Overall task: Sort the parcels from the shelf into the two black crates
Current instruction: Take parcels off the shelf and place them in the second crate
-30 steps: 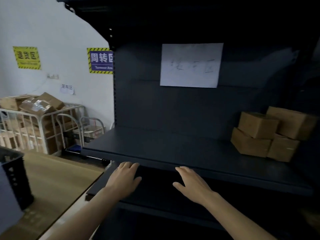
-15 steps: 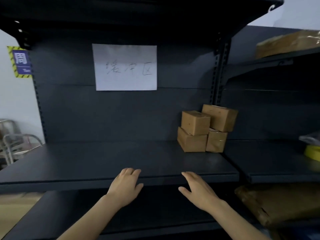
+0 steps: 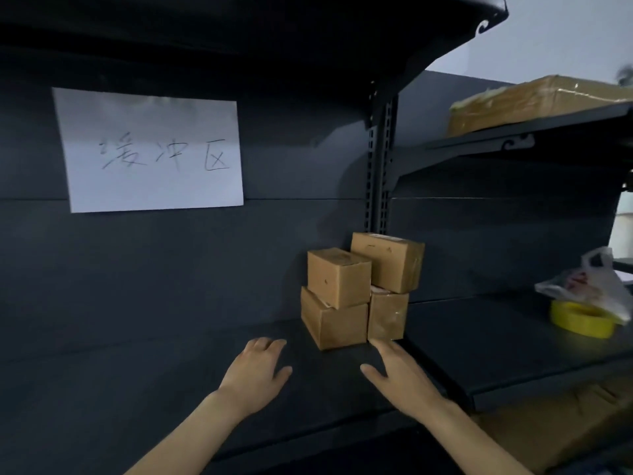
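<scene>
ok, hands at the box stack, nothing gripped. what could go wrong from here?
1. The right hand is nearest the lower right box, which carries the upper right box; pulling it first would likely drop that one.
2. The upper left box sits skewed on the lower left box, so a nudge from the left hand might slide it off.

Four parcels [image 3: 359,289] stack two-high on the shelf [image 3: 137,371], right of the paper sign [image 3: 150,150], behind both hands.

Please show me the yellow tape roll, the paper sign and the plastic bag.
tape roll [image 3: 579,326], head view, its yellow outer wall.
paper sign [image 3: 150,152], head view, middle of the sheet.
plastic bag [image 3: 603,289], head view, its crumpled front.
</scene>
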